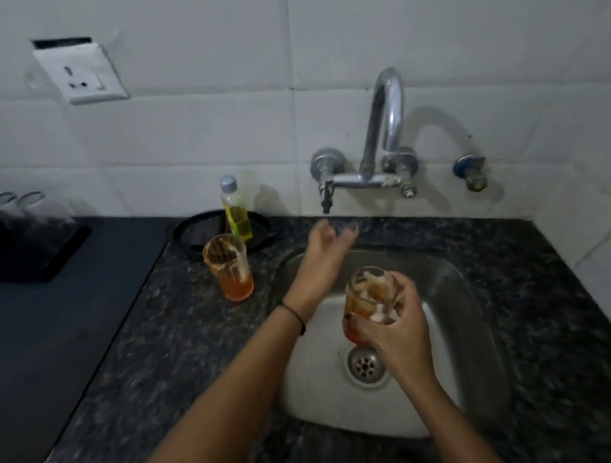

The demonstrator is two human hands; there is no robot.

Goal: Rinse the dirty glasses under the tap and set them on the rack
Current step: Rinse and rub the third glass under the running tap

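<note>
— How is that glass handling?

— I'm gripping the dirty glass [366, 299] in my right hand [396, 330], fingers wrapped round its lower half. I'm holding it upright over the sink [458, 292], above the drain [365, 365]. I'm judging it light, stiff and breakable. The orange and white smears are probably making it slick, so I'm taking it by the wall, not the thin rim.

— And your left?

— My left hand [324, 239] is reaching toward the tap lever [326, 193]. It's just below the lever, not touching, with its blurred fingers loose and nothing in them.

— What's sitting around you?

— A second dirty glass [228, 266] is standing on the counter [158, 334] just left of the sink, with a bottle [236, 211] of yellow liquid right behind it. The rack [24, 253] is lying well apart at the far left, carrying upturned clear glasses [17, 206]. Nothing is blocking the spout [386, 115]. On the way to the rack, though, I'm expecting to pass that second glass and the bottle, and either could be knocked.
</note>
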